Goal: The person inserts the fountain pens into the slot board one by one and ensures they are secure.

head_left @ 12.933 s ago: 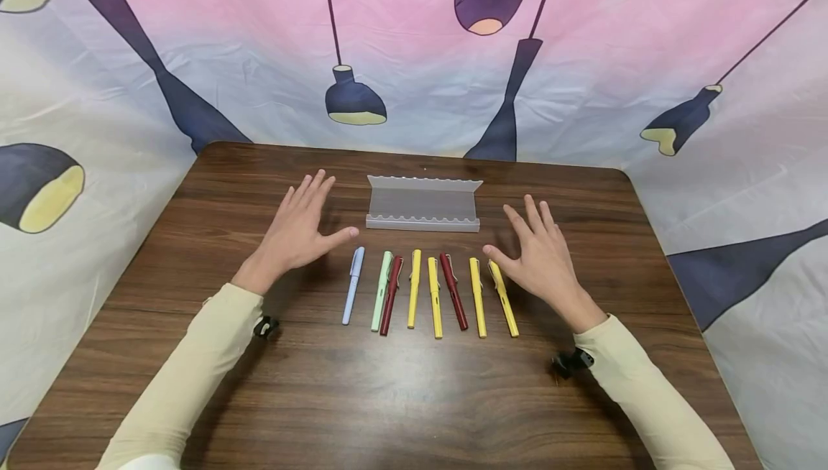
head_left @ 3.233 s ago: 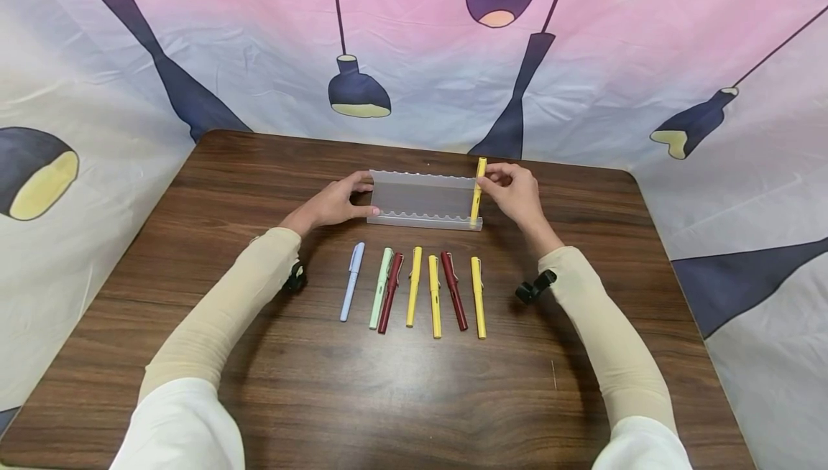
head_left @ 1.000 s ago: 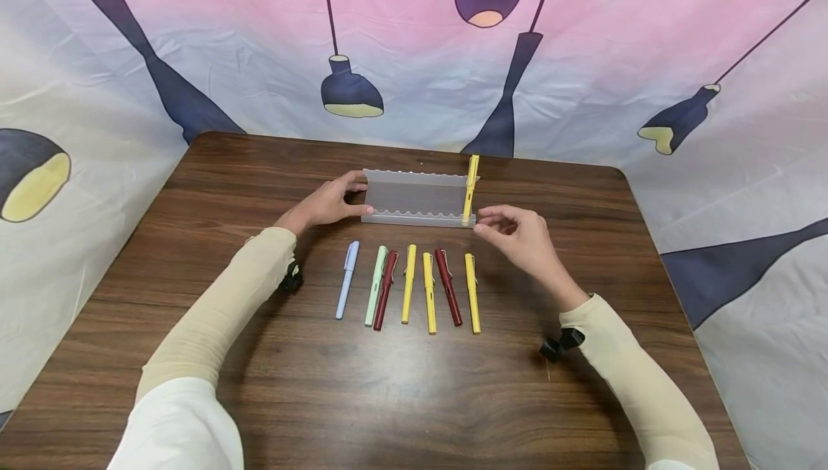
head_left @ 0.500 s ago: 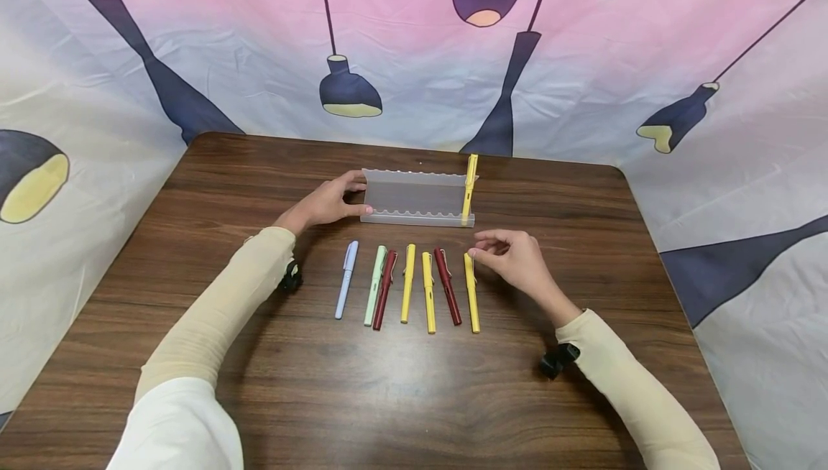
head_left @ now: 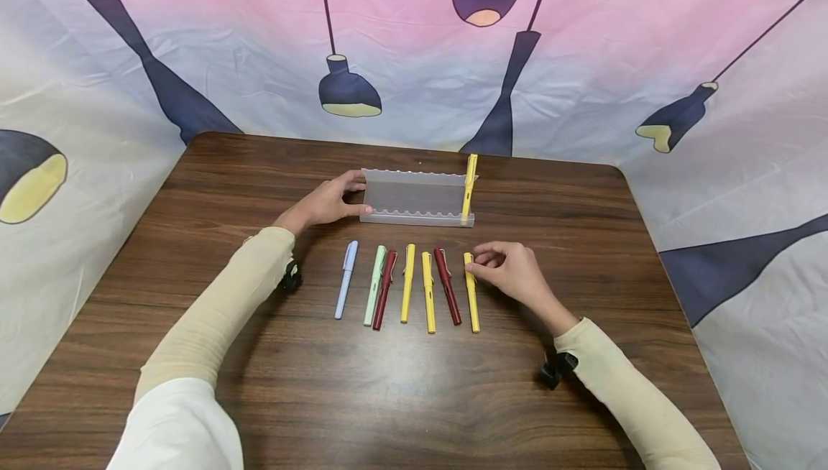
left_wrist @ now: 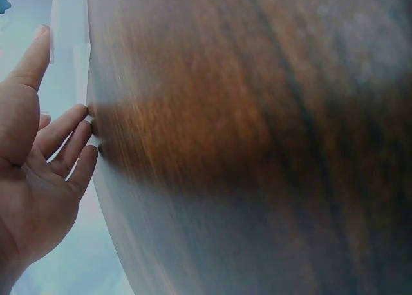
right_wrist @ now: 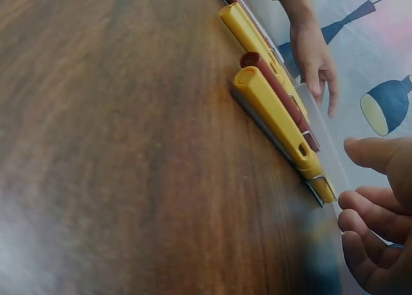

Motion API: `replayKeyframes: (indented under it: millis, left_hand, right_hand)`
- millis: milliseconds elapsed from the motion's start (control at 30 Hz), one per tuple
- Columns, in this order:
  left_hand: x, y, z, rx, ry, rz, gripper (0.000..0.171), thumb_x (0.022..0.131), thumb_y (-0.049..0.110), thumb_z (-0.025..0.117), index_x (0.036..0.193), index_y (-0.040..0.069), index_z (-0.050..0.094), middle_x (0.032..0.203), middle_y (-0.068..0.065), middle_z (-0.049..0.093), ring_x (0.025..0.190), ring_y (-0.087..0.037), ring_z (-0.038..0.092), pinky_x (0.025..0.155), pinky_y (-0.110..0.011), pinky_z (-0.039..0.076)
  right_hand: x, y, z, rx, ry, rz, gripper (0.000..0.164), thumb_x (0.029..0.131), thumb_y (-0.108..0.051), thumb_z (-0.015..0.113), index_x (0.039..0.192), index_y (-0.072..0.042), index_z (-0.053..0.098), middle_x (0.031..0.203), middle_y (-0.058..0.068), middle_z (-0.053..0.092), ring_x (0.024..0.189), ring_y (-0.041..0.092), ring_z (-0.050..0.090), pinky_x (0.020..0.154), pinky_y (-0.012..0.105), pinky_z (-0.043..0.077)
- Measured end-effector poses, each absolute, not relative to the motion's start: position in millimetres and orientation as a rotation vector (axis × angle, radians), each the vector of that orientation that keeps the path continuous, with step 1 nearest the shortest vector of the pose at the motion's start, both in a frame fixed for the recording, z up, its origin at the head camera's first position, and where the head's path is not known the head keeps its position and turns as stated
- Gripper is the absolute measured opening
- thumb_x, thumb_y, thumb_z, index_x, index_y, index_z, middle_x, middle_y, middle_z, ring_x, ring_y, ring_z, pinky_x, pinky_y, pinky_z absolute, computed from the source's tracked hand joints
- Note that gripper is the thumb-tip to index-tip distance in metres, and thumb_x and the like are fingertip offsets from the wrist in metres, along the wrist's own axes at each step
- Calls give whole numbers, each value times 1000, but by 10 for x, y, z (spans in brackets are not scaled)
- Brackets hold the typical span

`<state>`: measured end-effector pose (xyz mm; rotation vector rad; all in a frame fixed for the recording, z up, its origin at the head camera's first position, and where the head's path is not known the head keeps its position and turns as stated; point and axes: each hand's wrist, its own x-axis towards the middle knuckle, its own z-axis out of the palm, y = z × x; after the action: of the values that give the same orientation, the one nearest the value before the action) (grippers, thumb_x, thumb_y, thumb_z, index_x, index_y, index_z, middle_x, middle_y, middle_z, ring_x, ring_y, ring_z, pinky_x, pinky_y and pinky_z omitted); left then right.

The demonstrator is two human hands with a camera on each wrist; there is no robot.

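Note:
A clear pen rack (head_left: pixel 414 219) with scalloped edges stands toward the back of the table. My left hand (head_left: pixel 323 204) holds its left end, thumb at the front strip and fingers behind; the left wrist view shows this hand (left_wrist: pixel 45 185) with its fingertips at the tabletop. One yellow pen (head_left: pixel 469 182) leans in the rack's rightmost notch. My right hand (head_left: pixel 514 269) hovers at the clip end of the rightmost yellow pen (head_left: pixel 473 305) lying on the table. In the right wrist view, thumb and fingers are spread apart beside that pen (right_wrist: pixel 273 114), not gripping it.
Left of that pen lie a dark red pen (head_left: pixel 448 287), two yellow pens (head_left: pixel 429 294), another dark red pen (head_left: pixel 384 290), a mint green pen (head_left: pixel 374 287) and a light blue pen (head_left: pixel 346 279). A patterned cloth (head_left: pixel 414 96) hangs behind the wooden table (head_left: pixel 401 398).
Since the earliest frame, one yellow pen went from the table into the rack, and my left hand took hold of the rack. My right hand let that pen go and moved down toward another yellow pen.

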<state>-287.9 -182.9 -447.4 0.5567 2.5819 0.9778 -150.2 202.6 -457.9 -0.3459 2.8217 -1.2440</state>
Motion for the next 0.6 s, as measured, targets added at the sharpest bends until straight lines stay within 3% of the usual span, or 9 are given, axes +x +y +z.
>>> replayKeyframes:
  millis: [600]
  left_hand:
    - [-2876,-1833,-4467,558,2575,991,94,95,40,75,163,8,19,156,-18,46,152,-35,30,121,-56,26]
  right_hand:
    - [-1464,1975,-4641,-286,2843,-1134,34,83,-34,88,103,-8,79,76,-6,74,66,7,65,61,27,50]
